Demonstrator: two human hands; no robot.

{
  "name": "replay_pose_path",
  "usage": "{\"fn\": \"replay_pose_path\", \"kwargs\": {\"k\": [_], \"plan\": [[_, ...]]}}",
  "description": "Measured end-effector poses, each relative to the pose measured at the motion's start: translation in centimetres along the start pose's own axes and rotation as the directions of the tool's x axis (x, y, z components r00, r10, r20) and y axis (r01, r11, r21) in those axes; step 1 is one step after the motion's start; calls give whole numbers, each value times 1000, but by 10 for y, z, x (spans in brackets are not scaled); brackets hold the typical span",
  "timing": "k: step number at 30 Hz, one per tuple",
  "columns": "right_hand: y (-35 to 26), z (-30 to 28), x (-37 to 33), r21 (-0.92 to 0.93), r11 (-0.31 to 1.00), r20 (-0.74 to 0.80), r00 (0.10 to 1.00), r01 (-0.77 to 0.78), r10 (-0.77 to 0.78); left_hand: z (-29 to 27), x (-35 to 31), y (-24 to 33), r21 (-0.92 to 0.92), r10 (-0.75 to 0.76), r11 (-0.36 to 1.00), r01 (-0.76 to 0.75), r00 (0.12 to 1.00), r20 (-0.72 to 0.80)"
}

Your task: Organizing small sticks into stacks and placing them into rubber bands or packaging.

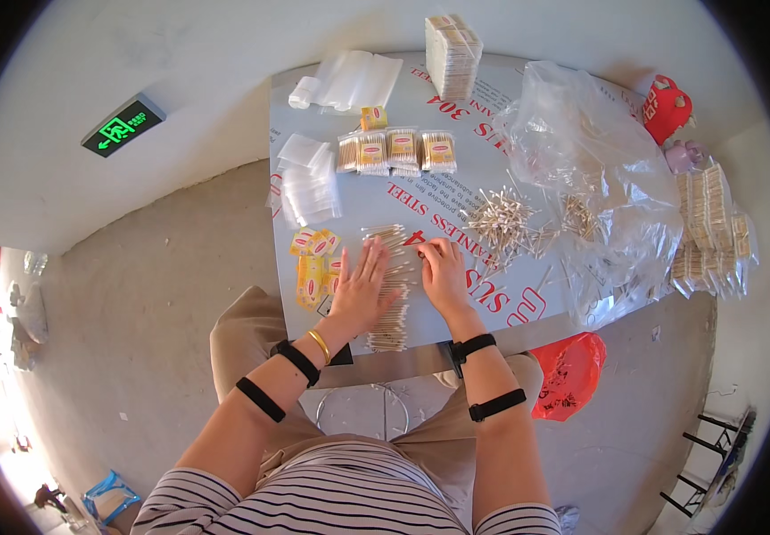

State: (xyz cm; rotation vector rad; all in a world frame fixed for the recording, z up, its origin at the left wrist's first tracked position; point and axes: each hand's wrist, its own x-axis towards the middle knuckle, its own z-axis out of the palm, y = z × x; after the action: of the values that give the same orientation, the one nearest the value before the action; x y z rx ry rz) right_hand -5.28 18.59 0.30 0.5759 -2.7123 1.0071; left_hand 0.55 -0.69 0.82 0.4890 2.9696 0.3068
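Observation:
My left hand lies flat with its fingers stretched out over a column of cotton swabs laid side by side near the table's front edge. Just to the right, my right hand has its fingers bent and pressed together at the edge of that column. Whatever those fingertips hold, if anything, is too small to make out. A loose heap of cotton swabs lies farther right. Yellow printed cards sit beside my left hand. Beyond both hands stand several filled swab packs in a row.
Small clear bags and a plastic roll lie on the table's left side. At the back stands a wrapped stack of packs. A large clear bag covers the right side, with more bundled packs beyond. A red bag hangs below.

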Motion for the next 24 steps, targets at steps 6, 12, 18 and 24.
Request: {"fn": "replay_pose_path", "kwargs": {"k": [6, 12, 18, 24], "plan": [[-4, 0, 0, 22, 1000, 1, 1000, -13, 13, -4, 39, -20, -46, -88, 996, 81, 980, -179], [-1, -2, -4, 23, 999, -23, 999, -22, 22, -12, 46, -16, -3, 0, 1000, 0, 999, -48], [-2, -9, -4, 44, 999, -51, 998, -25, 27, -6, 27, -18, 0, 121, 993, -121, 992, -25], [-12, -10, -8, 93, 994, -51, 997, -51, 56, -4, 15, -17, -22, 167, 986, -167, 986, -27]]}}
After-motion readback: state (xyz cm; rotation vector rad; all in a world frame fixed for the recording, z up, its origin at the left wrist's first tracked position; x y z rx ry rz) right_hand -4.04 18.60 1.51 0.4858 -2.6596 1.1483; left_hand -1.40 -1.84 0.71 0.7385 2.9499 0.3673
